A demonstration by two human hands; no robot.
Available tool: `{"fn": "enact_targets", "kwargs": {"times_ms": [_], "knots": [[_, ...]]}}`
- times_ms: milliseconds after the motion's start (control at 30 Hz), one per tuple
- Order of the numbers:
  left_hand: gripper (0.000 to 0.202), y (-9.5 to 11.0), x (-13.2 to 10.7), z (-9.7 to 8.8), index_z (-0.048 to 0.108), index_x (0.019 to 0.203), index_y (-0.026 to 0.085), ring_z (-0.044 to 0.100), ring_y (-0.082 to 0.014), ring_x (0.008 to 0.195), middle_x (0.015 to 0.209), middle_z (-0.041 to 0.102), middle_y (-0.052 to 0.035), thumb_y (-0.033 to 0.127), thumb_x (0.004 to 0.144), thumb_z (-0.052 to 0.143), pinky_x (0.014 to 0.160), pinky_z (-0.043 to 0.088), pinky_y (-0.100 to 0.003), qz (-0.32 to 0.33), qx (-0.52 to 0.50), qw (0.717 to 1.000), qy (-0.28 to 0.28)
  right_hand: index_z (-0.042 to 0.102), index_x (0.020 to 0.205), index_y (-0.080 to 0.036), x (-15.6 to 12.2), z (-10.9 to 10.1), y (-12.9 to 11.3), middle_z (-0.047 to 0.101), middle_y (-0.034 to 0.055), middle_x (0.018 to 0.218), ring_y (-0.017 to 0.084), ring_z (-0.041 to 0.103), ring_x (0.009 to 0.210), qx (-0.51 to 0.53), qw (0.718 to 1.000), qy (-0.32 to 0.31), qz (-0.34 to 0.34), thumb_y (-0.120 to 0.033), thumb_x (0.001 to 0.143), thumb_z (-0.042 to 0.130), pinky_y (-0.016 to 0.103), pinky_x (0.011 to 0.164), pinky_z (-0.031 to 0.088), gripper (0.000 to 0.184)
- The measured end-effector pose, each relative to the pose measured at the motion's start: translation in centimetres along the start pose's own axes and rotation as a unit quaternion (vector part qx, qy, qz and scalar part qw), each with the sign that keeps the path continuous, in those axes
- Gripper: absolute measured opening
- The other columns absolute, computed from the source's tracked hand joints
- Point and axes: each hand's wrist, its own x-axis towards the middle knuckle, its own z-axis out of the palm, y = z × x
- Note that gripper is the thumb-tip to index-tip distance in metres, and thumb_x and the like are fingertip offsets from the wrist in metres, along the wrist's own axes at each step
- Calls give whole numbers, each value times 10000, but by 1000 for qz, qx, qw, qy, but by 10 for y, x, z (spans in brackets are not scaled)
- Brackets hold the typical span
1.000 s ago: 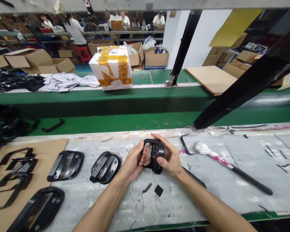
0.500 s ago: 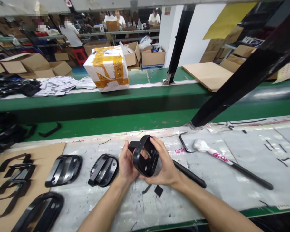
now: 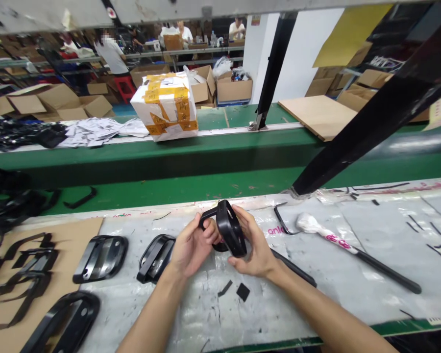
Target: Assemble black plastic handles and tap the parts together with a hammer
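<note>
Above the middle of the worktop, a black frame-shaped part with a strap-like handle (image 3: 231,230) is held in both hands. My left hand (image 3: 194,240) has its fingers closed around the handle side. Along the opposite edge, my right hand (image 3: 255,245) grips the rim between thumb and fingers. Left of my hands lies a similar black part (image 3: 155,257), partly covered by my left hand. Farther left are another such part (image 3: 102,259) and a larger one (image 3: 64,321) near the front. Below my hands sit a small black square (image 3: 243,292) and a thin black scrap.
A mallet with a white-wrapped head (image 3: 306,223) and a black bar (image 3: 296,268) lie on the right. Black straps (image 3: 25,264) rest on cardboard at left. A slanted black post (image 3: 353,127) rises at right. Behind stands a taped white box (image 3: 165,105); people sit and stand farther back.
The held black part has turned, so its frame now shows more edge-on. My left fingers have curled in around its handle side. The parts on the worktop lie as before.
</note>
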Motion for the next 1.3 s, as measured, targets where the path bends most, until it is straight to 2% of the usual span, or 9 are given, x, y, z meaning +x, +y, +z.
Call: {"fn": "enact_targets", "kwargs": {"times_ms": [200, 300, 467, 600, 700, 800, 933, 1133, 1300], "knots": [[392, 1, 1, 3, 546, 735, 164, 448, -94, 558, 603, 410, 54, 417, 1001, 684, 633, 488, -224, -10, -35, 999, 27, 252, 1639, -222, 6, 1, 0, 462, 184, 1627, 346, 491, 1496, 4, 999, -19, 30, -401, 812, 827, 468, 1203, 469, 1023], [427, 10, 2, -5, 500, 670, 183, 421, -89, 538, 558, 372, 69, 400, 896, 790, 619, 471, -215, 51, 19, 997, 59, 271, 1640, -244, 15, -16, -19, 448, 172, 1632, 345, 507, 1473, -96, 990, -83, 64, -424, 818, 857, 505, 1200, 467, 1026], [551, 12, 13, -21, 409, 616, 212, 268, -69, 479, 532, 268, 109, 455, 711, 894, 502, 312, -203, 169, 85, 968, 165, 655, 1043, -239, -5, -59, -51, 729, 88, 1059, 304, 723, 952, -386, 893, -122, 193, -355, 934, 729, 438, 806, 595, 175], [540, -6, 18, -25, 453, 608, 198, 317, -92, 557, 584, 368, 63, 531, 796, 834, 552, 291, -222, 202, 265, 928, 163, 580, 952, -240, -43, -71, -46, 728, 90, 960, 301, 721, 827, -473, 839, -105, 246, -322, 923, 665, 361, 648, 517, 121], [551, -17, 16, -26, 452, 603, 202, 331, -120, 597, 610, 366, 43, 569, 854, 777, 569, 275, -248, 201, 361, 901, 134, 541, 944, -247, -57, -70, -50, 701, 82, 914, 280, 692, 775, -404, 869, -67, 280, -386, 1024, 495, 366, 662, 497, 167], [562, -21, 14, -29, 417, 619, 215, 281, -126, 587, 631, 303, 48, 595, 858, 755, 545, 230, -263, 181, 340, 914, 130, 506, 982, -258, -66, -64, -67, 603, 0, 753, 198, 574, 569, -208, 899, -40, 384, -585, 1083, 383, 316, 561, 436, 364], [554, -27, 12, -30, 385, 614, 218, 259, -138, 607, 639, 287, 40, 552, 897, 724, 569, 227, -279, 195, 380, 894, 135, 467, 1180, -287, -95, -42, -81, 406, -74, 702, 129, 371, 502, 18, 872, -16, 488, -744, 1053, 361, 246, 471, 301, 486], [501, -32, 10, -30, 364, 637, 223, 284, -142, 611, 643, 292, 36, 506, 970, 608, 588, 235, -293, 236, 472, 838, 138, 555, 1065, -245, -124, -1, -82, 416, -54, 663, 132, 401, 561, 36, 869, -19, 492, -758, 1040, 393, 234, 488, 338, 539], [509, -36, 15, -37, 316, 643, 233, 253, -133, 599, 643, 253, 50, 498, 964, 608, 574, 221, -291, 251, 467, 838, 129, 555, 1110, -234, -117, 6, -85, 505, -47, 695, 97, 424, 471, 74, 854, -5, 515, -783, 1033, 369, 196, 408, 324, 585]]}}
